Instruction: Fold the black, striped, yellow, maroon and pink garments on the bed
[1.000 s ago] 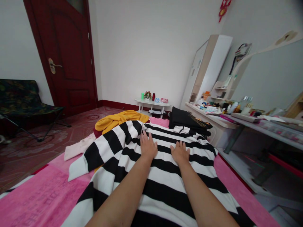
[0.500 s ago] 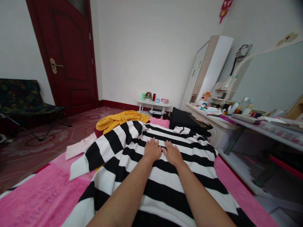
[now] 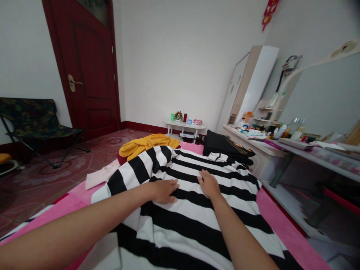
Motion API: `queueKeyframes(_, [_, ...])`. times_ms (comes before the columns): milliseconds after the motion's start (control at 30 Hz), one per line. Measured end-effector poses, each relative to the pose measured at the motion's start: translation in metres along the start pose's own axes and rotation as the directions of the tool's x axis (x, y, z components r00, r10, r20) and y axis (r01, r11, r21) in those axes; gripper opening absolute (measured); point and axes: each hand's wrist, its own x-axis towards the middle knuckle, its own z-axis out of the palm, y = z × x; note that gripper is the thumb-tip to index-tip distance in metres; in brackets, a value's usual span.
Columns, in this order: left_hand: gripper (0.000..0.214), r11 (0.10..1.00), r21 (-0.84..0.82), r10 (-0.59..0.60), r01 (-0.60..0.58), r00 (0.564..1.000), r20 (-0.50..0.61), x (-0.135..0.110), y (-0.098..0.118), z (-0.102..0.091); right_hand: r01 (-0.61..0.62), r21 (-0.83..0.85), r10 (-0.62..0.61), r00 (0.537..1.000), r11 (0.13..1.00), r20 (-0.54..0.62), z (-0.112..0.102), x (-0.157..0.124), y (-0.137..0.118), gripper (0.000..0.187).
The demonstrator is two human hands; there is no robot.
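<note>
A black-and-white striped sweater (image 3: 191,221) lies spread over a pink bed cover (image 3: 271,204). My left hand (image 3: 165,190) rests on the sweater's left part, turned sideways with fingers pointing right and slightly apart. On the middle of the garment lies my right hand (image 3: 209,184), palm down, fingers stretched away from me. Neither hand grips the cloth. One striped sleeve (image 3: 140,168) reaches out to the left; its lower end is partly behind my left forearm.
Beyond the sweater lie a yellow garment (image 3: 149,144) and a folded black garment (image 3: 225,144). A pale pink cloth (image 3: 101,174) is at the left edge. A cluttered dressing table (image 3: 258,144) stands right, a camouflage folding chair (image 3: 36,120) left, and a low white table (image 3: 184,123) behind.
My left hand has moved left and toward me, away from my right hand, and turned sideways. My right hand stays nearly in place on the sweater. The view has shifted slightly.
</note>
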Motion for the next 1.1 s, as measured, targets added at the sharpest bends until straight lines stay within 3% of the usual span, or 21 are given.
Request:
queueKeyframes(133, [0.073, 0.995, 0.001, 0.100, -0.101, 0.987, 0.126, -0.051, -0.013, -0.015, 0.006, 0.017, -0.006, 1.000, 1.000, -0.017, 0.002, 0.001, 0.002, 0.045])
queueKeyframes(200, [0.065, 0.988, -0.090, 0.135, -0.123, 0.982, 0.133, -0.068, -0.019, -0.024, 0.016, 0.024, -0.016, 1.000, 1.000, -0.026, 0.003, 0.002, 0.003, 0.045])
queueKeyframes(300, [0.044, 0.929, -0.335, 0.165, -0.158, 0.986, -0.008, -0.083, -0.033, -0.035, 0.021, 0.032, -0.020, 0.999, 0.999, -0.034, 0.002, 0.001, 0.003, 0.044])
queueKeyframes(367, [0.040, 0.902, -0.415, 0.033, -0.123, 0.976, -0.217, -0.088, -0.047, -0.039, 0.023, 0.037, -0.022, 0.999, 0.999, -0.035, 0.001, 0.001, 0.002, 0.044])
queueKeyframes(400, [0.041, 0.914, -0.398, -0.066, -0.081, 0.937, -0.343, -0.091, -0.056, -0.040, 0.023, 0.040, -0.022, 0.999, 0.999, -0.035, 0.000, 0.001, 0.002, 0.044])
queueKeyframes(467, [0.047, 0.953, -0.295, -0.233, 0.069, 0.788, -0.569, -0.096, -0.075, -0.041, 0.023, 0.046, -0.022, 0.999, 0.999, -0.033, -0.001, 0.001, 0.001, 0.044])
queueKeyframes(533, [0.058, 0.939, -0.208, -0.340, 0.272, 0.659, -0.671, -0.101, -0.097, -0.039, 0.020, 0.051, -0.019, 0.999, 0.999, -0.033, -0.001, 0.001, 0.001, 0.043])
queueKeyframes(600, [0.071, 0.871, -0.213, -0.472, 0.443, 0.633, -0.614, -0.105, -0.118, -0.033, 0.019, 0.051, -0.017, 0.999, 0.998, -0.035, 0.000, 0.001, 0.001, 0.043])
queueKeyframes(667, [0.080, 0.806, -0.238, -0.585, 0.543, 0.663, -0.467, -0.108, -0.134, -0.025, 0.021, 0.052, -0.019, 0.999, 0.998, -0.039, 0.001, 0.002, 0.002, 0.043])
queueKeyframes(733, [0.075, 0.781, -0.229, -0.624, 0.582, 0.701, -0.345, -0.111, -0.145, -0.018, 0.024, 0.050, -0.022, 0.999, 0.998, -0.049, 0.002, 0.002, 0.002, 0.042])
queueKeyframes(833, [0.061, 0.780, -0.190, -0.626, 0.596, 0.734, -0.264, -0.113, -0.151, -0.022, 0.039, 0.040, -0.035, 0.995, 0.998, -0.098, 0.001, 0.001, 0.002, 0.039])
queueKeyframes(933, [0.053, 0.752, -0.166, -0.658, 0.638, 0.711, -0.248, -0.113, -0.151, -0.055, 0.121, 0.073, -0.108, 0.981, 0.990, -0.160, -0.006, -0.003, -0.003, 0.031])
queueKeyframes(1000, [0.047, 0.740, -0.164, -0.671, 0.652, 0.700, -0.245, -0.106, -0.147, -0.092, 0.238, 0.130, -0.208, 0.956, 0.962, -0.208, -0.014, -0.007, -0.010, 0.029])
queueKeyframes(1100, [0.041, 0.758, -0.218, -0.652, 0.615, 0.719, -0.238, -0.081, -0.129, -0.158, 0.428, 0.172, -0.374, 0.886, 0.887, -0.275, -0.026, -0.014, -0.026, 0.031])
